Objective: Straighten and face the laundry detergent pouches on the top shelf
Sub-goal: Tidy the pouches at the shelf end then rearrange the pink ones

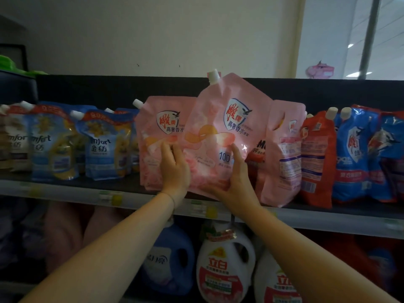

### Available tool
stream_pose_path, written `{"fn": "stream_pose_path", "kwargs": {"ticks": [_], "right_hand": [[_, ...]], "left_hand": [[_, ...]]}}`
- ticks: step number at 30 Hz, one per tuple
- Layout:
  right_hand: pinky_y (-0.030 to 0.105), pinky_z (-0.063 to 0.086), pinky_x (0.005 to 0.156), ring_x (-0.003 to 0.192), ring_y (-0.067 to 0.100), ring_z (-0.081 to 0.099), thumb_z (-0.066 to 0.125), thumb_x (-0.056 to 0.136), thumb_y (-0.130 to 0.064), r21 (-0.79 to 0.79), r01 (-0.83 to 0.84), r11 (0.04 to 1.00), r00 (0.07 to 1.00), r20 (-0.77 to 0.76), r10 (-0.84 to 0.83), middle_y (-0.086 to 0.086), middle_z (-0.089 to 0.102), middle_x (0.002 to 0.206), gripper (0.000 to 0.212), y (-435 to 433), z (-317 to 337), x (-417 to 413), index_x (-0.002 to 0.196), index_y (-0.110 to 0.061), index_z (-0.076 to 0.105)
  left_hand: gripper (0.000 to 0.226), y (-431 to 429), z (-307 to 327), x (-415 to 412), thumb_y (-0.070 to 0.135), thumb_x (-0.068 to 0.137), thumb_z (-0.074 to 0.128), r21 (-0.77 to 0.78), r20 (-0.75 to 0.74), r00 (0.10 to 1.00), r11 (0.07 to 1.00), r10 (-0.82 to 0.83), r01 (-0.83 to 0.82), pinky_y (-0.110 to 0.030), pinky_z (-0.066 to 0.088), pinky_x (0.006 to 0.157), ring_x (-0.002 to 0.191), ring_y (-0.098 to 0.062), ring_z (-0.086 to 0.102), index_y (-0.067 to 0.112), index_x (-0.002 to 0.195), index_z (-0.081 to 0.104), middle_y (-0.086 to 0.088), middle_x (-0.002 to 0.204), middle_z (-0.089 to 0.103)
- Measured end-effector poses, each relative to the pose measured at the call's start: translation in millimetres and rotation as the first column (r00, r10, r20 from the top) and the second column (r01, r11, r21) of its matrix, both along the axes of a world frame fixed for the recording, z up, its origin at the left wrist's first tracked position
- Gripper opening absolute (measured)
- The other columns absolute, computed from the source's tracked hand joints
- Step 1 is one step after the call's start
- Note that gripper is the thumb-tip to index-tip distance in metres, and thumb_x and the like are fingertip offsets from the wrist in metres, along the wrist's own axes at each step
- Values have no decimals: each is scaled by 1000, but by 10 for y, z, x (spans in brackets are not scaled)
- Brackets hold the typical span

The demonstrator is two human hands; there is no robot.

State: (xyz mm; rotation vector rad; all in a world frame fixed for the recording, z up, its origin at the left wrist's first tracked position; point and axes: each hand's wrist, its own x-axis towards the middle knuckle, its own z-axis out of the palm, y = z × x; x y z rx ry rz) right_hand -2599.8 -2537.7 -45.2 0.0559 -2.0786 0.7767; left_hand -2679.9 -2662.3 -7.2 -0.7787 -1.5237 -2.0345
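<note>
In the middle of the frame a pink pouch point(220, 119) stands proud of the row at the front edge of the top shelf point(65, 191). Its long axis is nearly upright but leans right, and its spout point(213, 75) rises above its neighbours. The right hand point(237, 180) pinches its lower right corner, thumb on the front and fingers behind. The left hand point(175, 171) lies at its left edge, fingers almost straight and pointing up over the pink pouch beside it point(153, 127). With a hand on each side, the next move probably turns on tipping the top back left and settling the pouch rearward into the row.
</note>
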Motion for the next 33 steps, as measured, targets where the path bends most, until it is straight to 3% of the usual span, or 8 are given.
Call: {"fn": "stream_pose_path", "kwargs": {"ticks": [3, 7, 10, 14, 17, 22, 27, 33], "right_hand": [[42, 51, 93, 114, 24, 52, 77, 72, -46, 78, -38, 996, 998, -51, 42, -3, 28, 131, 108, -156, -3, -124, 143, -51, -4], [46, 45, 100, 131, 28, 37, 76, 75, -45, 218, -52, 974, 997, -40, 63, 11, 27, 145, 104, -303, 63, -272, 144, -47, -1], [35, 45, 98, 126, 16, 44, 64, 78, -58, 199, -109, 974, 994, 9, 109, 2, 36, 144, 93, -335, 115, -313, 144, -48, 1], [34, 50, 89, 112, 13, 53, 59, 89, -42, -79, 79, 994, 986, -137, -90, -6, 46, 128, 62, -211, 104, -383, 137, -33, 22], [42, 45, 96, 118, 18, 47, 70, 83, -34, -224, 217, 950, 976, 74, -205, -3, 40, 134, 76, -135, 62, -496, 140, -25, 20], [52, 36, 106, 132, 31, 36, 76, 73, -39, -330, 361, 873, 923, 259, -284, 7, 28, 148, 102, -103, 86, -799, 145, -29, 5], [44, 45, 92, 114, 32, 54, 68, 83, -22, -304, 428, 851, 885, 331, -327, 7, 52, 128, 67, 44, 144, -806, 133, -20, 23], [47, 46, 94, 115, 36, 54, 67, 82, -23, -341, 559, 756, 825, 317, -468, 10, 51, 132, 76, 351, 198, -538, 138, -23, 15]], "left_hand": [[19, -145, 9, -86, 45, 92, 56, -12, -22, 989, 989, -146, 146, -4, 44, 67, 72, 15, 55, 31, 93, 44, 11, 88, 56], [57, -357, 3, -288, 69, 71, 67, 82, 84, 986, 987, -142, 136, -47, 50, 94, 94, -19, 64, 19, 98, 65, 1, 96, 67], [26, -490, -15, -352, 52, 83, 66, 170, 104, 993, 984, -62, 43, -34, 50, 81, 75, -3, 58, 29, 72, 61, 10, 76, 61], [32, -590, -112, -441, 41, 92, 57, 192, 209, 977, 979, 31, -72, -25, 44, 68, 70, -8, 54, 24, 67, 51, 5, 74, 56], [32, -603, -154, -541, 42, 94, 54, 198, 247, 968, 976, 38, -89, -27, 47, 72, 81, -15, 60, 22, 70, 53, -1, 83, 61], [27, -555, -86, -467, 31, 96, 54, 164, 121, 992, 984, 43, -63, -29, 47, 76, 71, -2, 53, 32, 69, 47, 14, 73, 56], [34, -435, -85, -542, 38, 94, 55, 122, 160, 987, 993, -14, -6, -20, 46, 61, 65, -6, 55, 17, 67, 52, 4, 71, 60], [40, -243, -81, -551, 44, 93, 53, 83, 175, 985, 996, 10, -24, -25, 43, 61, 60, -8, 50, 13, 68, 48, -3, 68, 53]]}}
